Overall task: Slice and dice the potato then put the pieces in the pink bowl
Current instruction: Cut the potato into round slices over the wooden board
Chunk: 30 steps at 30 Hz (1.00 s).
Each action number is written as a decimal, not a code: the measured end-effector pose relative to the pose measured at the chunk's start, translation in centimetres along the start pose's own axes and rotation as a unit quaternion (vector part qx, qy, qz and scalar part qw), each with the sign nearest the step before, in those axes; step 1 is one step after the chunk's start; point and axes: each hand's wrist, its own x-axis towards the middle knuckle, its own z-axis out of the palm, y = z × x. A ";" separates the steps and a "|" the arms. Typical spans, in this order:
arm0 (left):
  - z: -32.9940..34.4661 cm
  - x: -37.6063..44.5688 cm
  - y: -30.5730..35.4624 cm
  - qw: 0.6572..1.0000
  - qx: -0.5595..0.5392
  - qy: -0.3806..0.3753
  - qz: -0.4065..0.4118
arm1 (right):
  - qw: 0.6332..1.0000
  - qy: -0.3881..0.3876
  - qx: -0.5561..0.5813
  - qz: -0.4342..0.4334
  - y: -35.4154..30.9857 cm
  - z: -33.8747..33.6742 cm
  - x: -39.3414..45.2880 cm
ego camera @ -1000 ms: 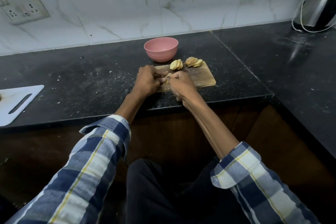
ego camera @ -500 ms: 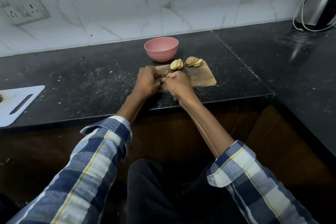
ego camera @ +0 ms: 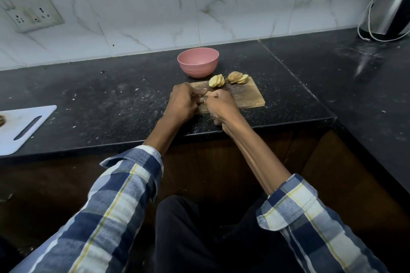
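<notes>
Black counter point(ego camera: 111, 99), potato slices point(ego camera: 228, 79) beyond grip (hands) point(ego camera: 200, 104)

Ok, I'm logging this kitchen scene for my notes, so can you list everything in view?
pink bowl: one, pink, on the counter behind the wooden board
wooden cutting board: one, brown, on the counter under the hands
potato slices: two fanned groups, pale yellow, far edge of the wooden board
counter: one, black, speckled
white cutting board: one, white, left edge of the counter
kettle: one, steel and black, far right corner
wall socket: one, off-white, on the tiled wall
left hand: curled on the board's near-left end
right hand: curled beside it; what it holds is hidden
</notes>
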 end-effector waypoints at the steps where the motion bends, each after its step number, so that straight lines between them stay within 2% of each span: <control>1: 0.1 0.0 -0.1 1.000 0.002 -0.002 0.003 | 1.000 -0.001 0.001 0.004 0.0 0.0 0.0; 7: 0.3 0.3 -0.4 1.000 0.019 -0.003 0.004 | 0.999 0.018 -0.028 -0.007 -0.4 0.4 0.2; 17: 0.0 0.1 0.2 0.999 0.033 -0.011 0.004 | 1.000 -0.007 -0.009 0.018 -0.1 0.1 0.6; 24: 0.1 -0.2 0.2 0.999 0.045 -0.007 0.003 | 0.999 0.012 -0.032 -0.006 0.0 0.6 0.6; 30: 0.6 -0.1 0.0 0.996 0.082 0.001 -0.030 | 0.999 -0.010 -0.004 0.033 0.3 0.3 1.2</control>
